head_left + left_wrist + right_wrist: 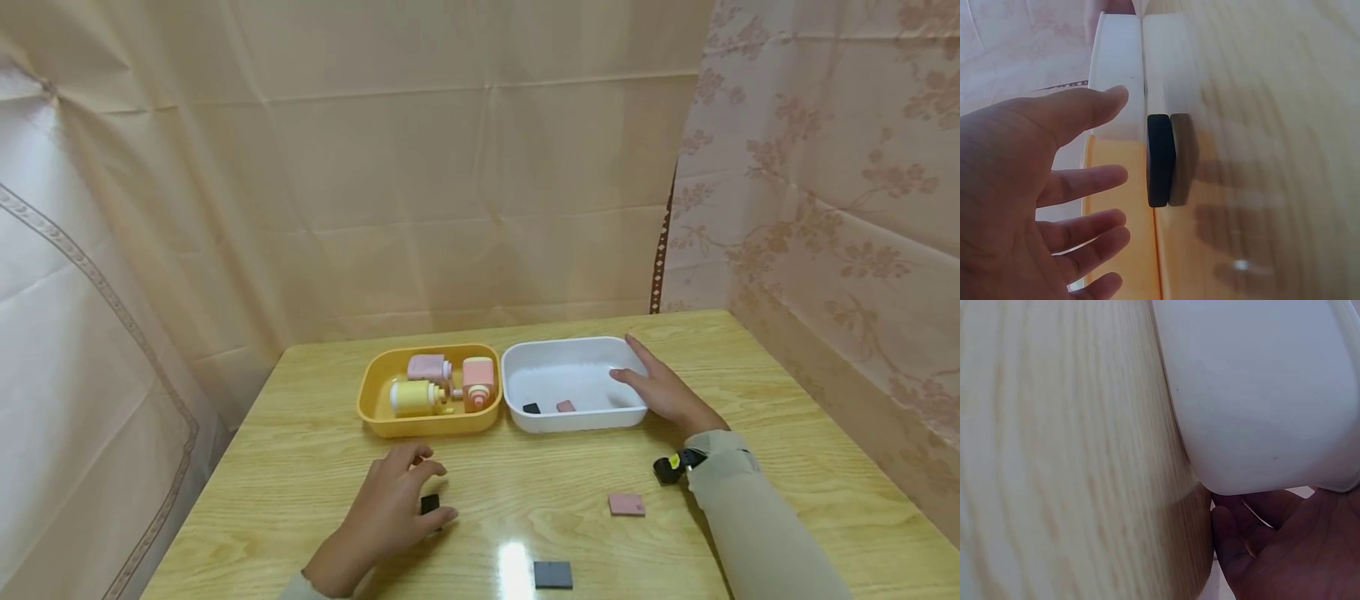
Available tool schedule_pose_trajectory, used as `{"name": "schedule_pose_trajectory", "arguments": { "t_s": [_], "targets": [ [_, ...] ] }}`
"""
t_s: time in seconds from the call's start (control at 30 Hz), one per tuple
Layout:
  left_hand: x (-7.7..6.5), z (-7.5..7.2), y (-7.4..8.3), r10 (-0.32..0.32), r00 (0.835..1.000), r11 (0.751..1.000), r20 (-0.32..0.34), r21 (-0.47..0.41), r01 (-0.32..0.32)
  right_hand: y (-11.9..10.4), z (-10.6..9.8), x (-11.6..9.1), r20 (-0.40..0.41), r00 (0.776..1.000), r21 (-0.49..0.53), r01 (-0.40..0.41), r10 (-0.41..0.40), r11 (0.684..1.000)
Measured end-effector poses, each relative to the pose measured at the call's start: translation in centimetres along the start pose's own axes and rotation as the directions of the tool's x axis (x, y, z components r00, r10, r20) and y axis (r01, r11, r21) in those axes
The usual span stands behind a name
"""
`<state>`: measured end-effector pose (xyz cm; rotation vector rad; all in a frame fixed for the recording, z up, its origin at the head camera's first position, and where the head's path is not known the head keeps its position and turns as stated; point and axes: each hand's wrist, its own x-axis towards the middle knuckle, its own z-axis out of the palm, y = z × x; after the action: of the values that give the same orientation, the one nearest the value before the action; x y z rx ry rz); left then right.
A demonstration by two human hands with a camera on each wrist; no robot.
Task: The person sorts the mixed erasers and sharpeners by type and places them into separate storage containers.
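My left hand [393,504] hovers low over the table with fingers spread and slightly bent. A small black block [430,503] stands on the wood between its thumb and fingers. In the left wrist view the black block [1159,160] shows just past the fingertips, with a gap around it. My right hand [663,392] holds the right end of a white tray [573,422], thumb over the rim and fingers along the outside. The right wrist view shows those fingers [1235,537] bent beside the tray's end wall. Inside that tray lie a black piece [531,408] and a pink piece [566,406].
A yellow tray [420,427] sits directly left of the white one, holding a yellow bottle [416,397], a pink bottle [477,379] and a lilac bottle [427,367]. Nearer on the table lie a flat pink block [626,504] and a dark grey block [552,574]. Curtains hang behind.
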<state>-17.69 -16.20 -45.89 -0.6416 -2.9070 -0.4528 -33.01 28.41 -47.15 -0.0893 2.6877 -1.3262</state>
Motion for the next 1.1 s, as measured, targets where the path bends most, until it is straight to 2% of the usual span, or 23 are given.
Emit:
{"name": "schedule_pose_trajectory", "arguments": {
  "t_s": [0.43,1.1],
  "targets": [
    [-0.5,-0.4,-0.6,-0.044,0.993,0.999,0.107,0.035,0.040,0.0,0.1,0.0,-0.002,1.000,0.002,0.004,-0.004,1.000],
    [-1.1,-0.2,-1.3,0.003,0.991,1.000,0.130,0.030,-0.007,-0.1,0.0,-0.1,-0.005,1.000,0.000,0.001,-0.001,1.000]
  ]
}}
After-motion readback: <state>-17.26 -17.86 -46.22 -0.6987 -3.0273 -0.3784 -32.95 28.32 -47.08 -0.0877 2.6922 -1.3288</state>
